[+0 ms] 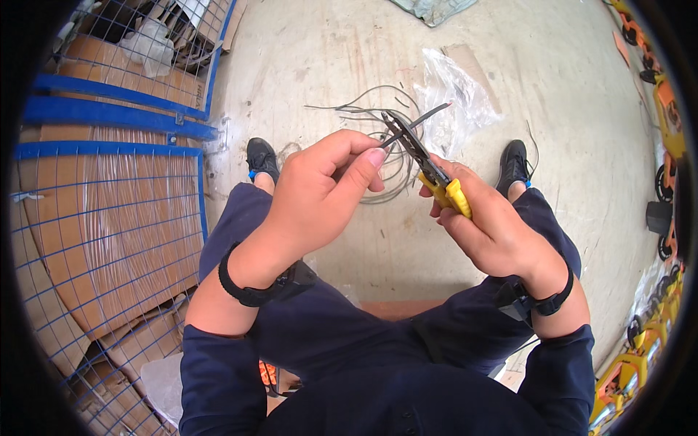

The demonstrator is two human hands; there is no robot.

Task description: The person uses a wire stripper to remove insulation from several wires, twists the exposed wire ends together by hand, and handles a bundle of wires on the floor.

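Note:
Between thumb and fingers, my left hand (327, 182) pinches a black cable (435, 114). Its free end sticks out up and to the right, with a small reddish tip. My right hand (487, 218) is closed around the yellow handles of a wire stripper (416, 149). The tool's dark jaws lie across the cable, just right of my left fingertips. Whether the jaws bite into the cable cannot be made out. Below on the floor lies a loose coil of thin dark cable (398, 190), partly hidden behind my hands.
A blue wire-mesh cage (120, 149) with cardboard and plastic wrap stands at the left. Clear plastic film (454, 102) and a cardboard piece (472, 73) lie on the floor ahead. Yellow and orange equipment (632, 363) lines the right edge. My shoes (513, 167) flank the coil.

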